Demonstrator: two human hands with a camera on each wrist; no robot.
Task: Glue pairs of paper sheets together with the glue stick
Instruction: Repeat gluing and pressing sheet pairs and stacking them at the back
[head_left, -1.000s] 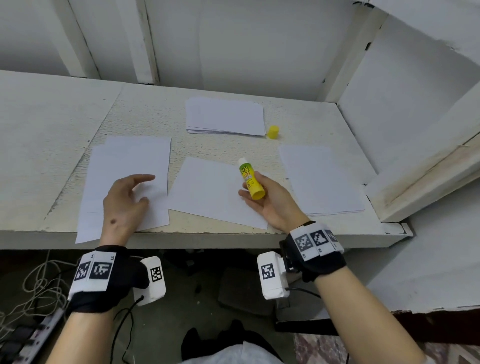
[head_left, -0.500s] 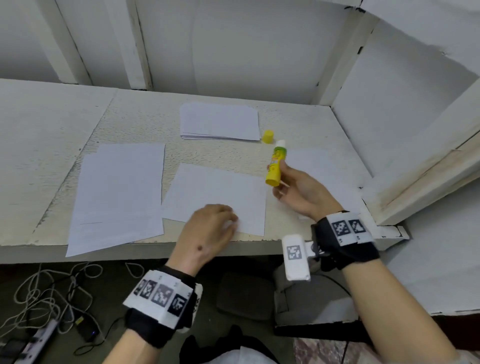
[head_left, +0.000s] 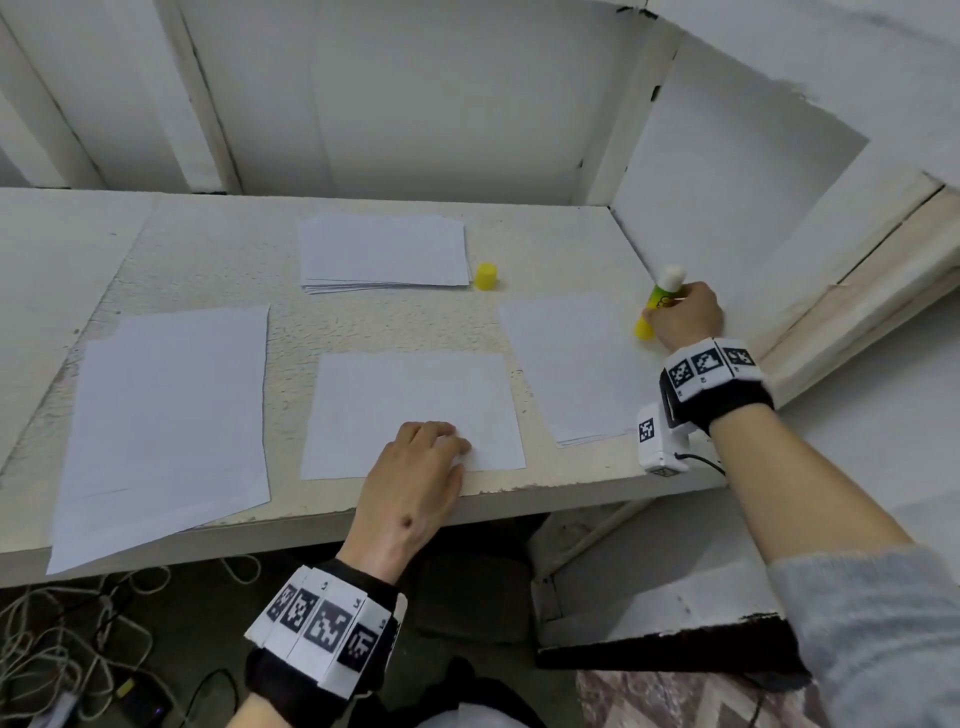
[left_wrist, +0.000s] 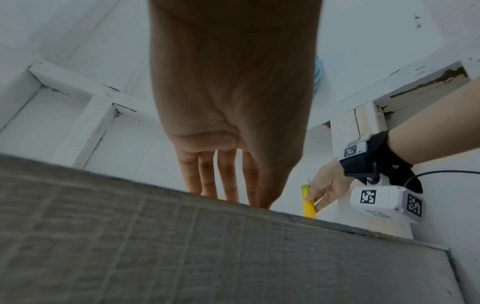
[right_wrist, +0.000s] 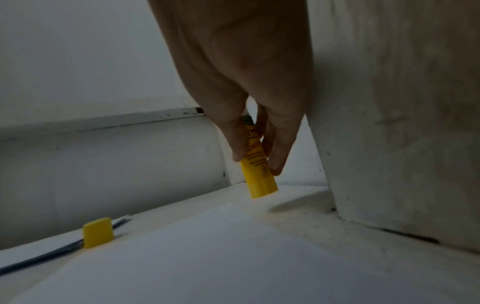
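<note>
While the left hand (head_left: 415, 483) presses flat, fingers extended, on the near edge of the middle sheet (head_left: 413, 400), the right hand (head_left: 685, 319) grips the uncapped glue stick (head_left: 658, 304) upright, well right of the yellow cap (head_left: 486, 275).

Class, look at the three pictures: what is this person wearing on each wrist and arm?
Each wrist carries a black strap: left wrist strap, right wrist strap. Both are ringed with white tiles printed with black square codes. A white box with the same codes hangs under the right wrist, with a thin black cable. A grey sleeve covers the right upper forearm; the left forearm is bare.
</note>
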